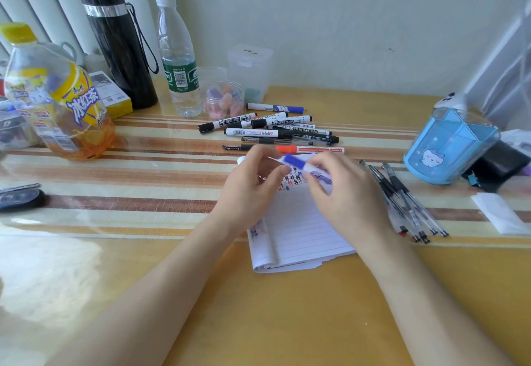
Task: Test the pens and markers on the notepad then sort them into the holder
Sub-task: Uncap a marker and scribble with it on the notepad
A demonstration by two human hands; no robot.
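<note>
Over the lined notepad [298, 230], both hands meet on a blue-capped white marker [301, 166]. My right hand [342, 193] grips its barrel. My left hand [253, 184] has thumb and fingers at the blue cap end. Scribbled test marks show at the pad's top. A pile of whiteboard markers [270, 127] and an orange-capped marker [310, 150] lie just behind the hands. Several thin black pens [402, 199] lie to the right of the pad. The blue pen holder [451, 147] stands at the far right.
An iced-tea bottle [57, 95], a black flask [117, 43] and a water bottle [178, 55] stand at the back left. Small clear containers [224, 98] sit behind the markers. A dark object [20, 199] lies at the left edge, white paper [500, 213] at the right.
</note>
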